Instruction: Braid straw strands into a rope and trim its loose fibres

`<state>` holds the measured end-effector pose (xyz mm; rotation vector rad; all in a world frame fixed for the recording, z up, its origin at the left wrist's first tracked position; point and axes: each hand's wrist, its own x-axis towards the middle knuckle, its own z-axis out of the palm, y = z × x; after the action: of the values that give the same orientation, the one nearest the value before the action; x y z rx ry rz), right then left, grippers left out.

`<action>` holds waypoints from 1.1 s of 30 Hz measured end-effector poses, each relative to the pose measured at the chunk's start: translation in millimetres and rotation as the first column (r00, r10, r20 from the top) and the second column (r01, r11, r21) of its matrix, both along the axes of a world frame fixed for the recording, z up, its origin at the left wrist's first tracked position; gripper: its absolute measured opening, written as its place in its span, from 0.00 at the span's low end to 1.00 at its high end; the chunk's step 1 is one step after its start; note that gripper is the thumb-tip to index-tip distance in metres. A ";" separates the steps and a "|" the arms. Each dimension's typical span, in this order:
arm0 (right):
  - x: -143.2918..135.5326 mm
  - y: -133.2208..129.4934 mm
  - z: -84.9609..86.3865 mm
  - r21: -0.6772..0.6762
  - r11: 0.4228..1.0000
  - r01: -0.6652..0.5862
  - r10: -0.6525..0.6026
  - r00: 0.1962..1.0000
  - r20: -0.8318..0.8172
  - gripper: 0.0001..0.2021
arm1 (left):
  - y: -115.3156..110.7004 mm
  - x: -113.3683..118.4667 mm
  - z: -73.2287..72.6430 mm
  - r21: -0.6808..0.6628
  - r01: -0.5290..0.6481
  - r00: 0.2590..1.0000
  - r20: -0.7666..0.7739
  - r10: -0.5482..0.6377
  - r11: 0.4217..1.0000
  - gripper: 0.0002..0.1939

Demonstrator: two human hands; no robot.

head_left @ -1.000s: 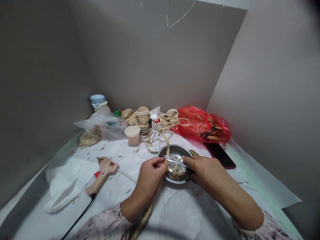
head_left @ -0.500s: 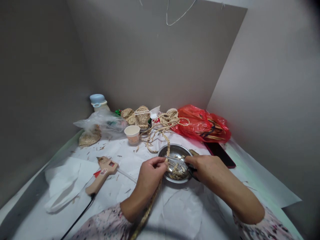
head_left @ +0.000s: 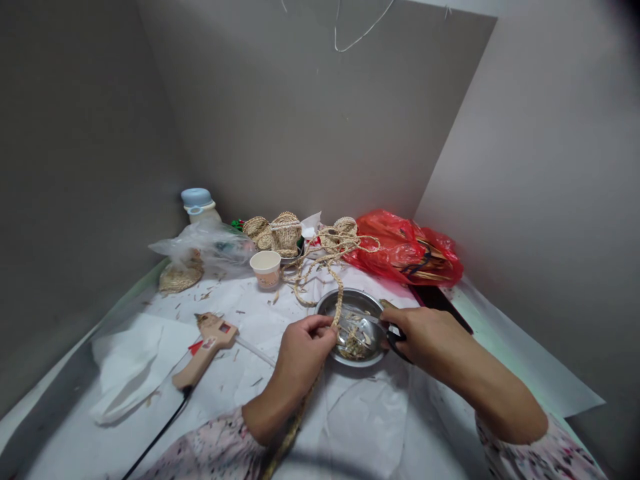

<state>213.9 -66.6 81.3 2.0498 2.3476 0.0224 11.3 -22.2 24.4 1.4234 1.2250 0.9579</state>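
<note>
My left hand (head_left: 309,345) pinches a braided straw cord (head_left: 339,303) at the left rim of a metal bowl (head_left: 357,365). The cord runs up to a loose tangle at the back and down past my wrist toward the near edge. My right hand (head_left: 417,331) is closed around the black handles of scissors (head_left: 395,339). Their blades point left over the bowl, toward the cord, and whether they touch it I cannot tell. Straw clippings (head_left: 355,343) lie in the bowl.
To the left lies a glue gun (head_left: 204,350) near crumpled white paper (head_left: 125,373). A paper cup (head_left: 266,270), straw coils (head_left: 286,233), a clear plastic bag (head_left: 205,243) and a blue-lidded bottle (head_left: 197,203) stand behind. A red bag (head_left: 400,250) and a phone (head_left: 443,307) are at the right.
My right hand has drawn slightly right with the scissors, so the blades are farther from my left hand. My left hand stays nearly in place on the cord.
</note>
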 end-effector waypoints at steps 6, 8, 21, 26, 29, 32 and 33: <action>-7.9 -5.4 1.3 0.019 1.000 -0.025 0.025 1.000 0.012 0.10 | -3.7 0.7 -0.1 0.118 0.017 0.993 -0.120 -0.003 0.993 0.16; -9.7 -6.0 0.9 0.025 1.000 -0.002 0.002 1.000 0.031 0.10 | -5.1 0.8 -1.7 0.198 0.029 0.985 -0.174 0.006 0.980 0.14; -14.4 -8.6 6.7 0.058 0.998 0.015 -0.020 0.997 0.080 0.09 | -6.4 -0.5 -3.8 0.344 0.083 0.950 -0.310 0.029 0.935 0.11; -14.1 -8.5 6.8 0.054 0.999 0.004 -0.008 0.997 0.072 0.09 | -6.2 0.3 -3.3 0.323 0.068 0.956 -0.290 0.030 0.944 0.11; -14.7 -8.3 7.5 0.049 0.999 0.003 -0.007 0.997 0.080 0.10 | -5.9 0.7 -4.3 0.325 0.064 0.959 -0.282 0.032 0.944 0.11; -15.5 -7.7 7.8 0.048 0.999 -0.001 -0.004 0.996 0.095 0.10 | -5.7 0.9 -5.4 0.328 0.071 0.959 -0.282 0.026 0.942 0.10; -15.7 -7.6 7.8 0.049 0.999 0.001 -0.005 0.995 0.098 0.10 | -5.8 0.9 -5.5 0.329 0.072 0.959 -0.283 0.026 0.942 0.10</action>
<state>198.2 -74.1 89.1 2.0232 2.3077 0.1779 12.2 -28.0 18.9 1.8957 1.2892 1.0053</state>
